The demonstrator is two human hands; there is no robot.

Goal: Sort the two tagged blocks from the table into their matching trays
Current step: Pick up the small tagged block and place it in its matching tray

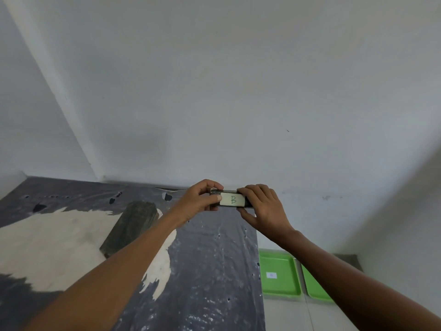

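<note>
A dark block (232, 200) with a white tag marked with a green letter B is held up in the air, tag facing me. My left hand (199, 199) grips its left end and my right hand (265, 206) grips its right end. A second dark block (130, 225) lies flat on the table (214, 271) to the left, its tag not visible. Two green trays sit on the floor at the right: the left tray (279, 275) has a small white label inside, and the right tray (315, 287) is partly hidden by my right forearm.
The table top is grey with large worn pale patches and small holes. White walls meet in a corner behind the table. The table's right edge runs just left of the trays, which lie on pale floor.
</note>
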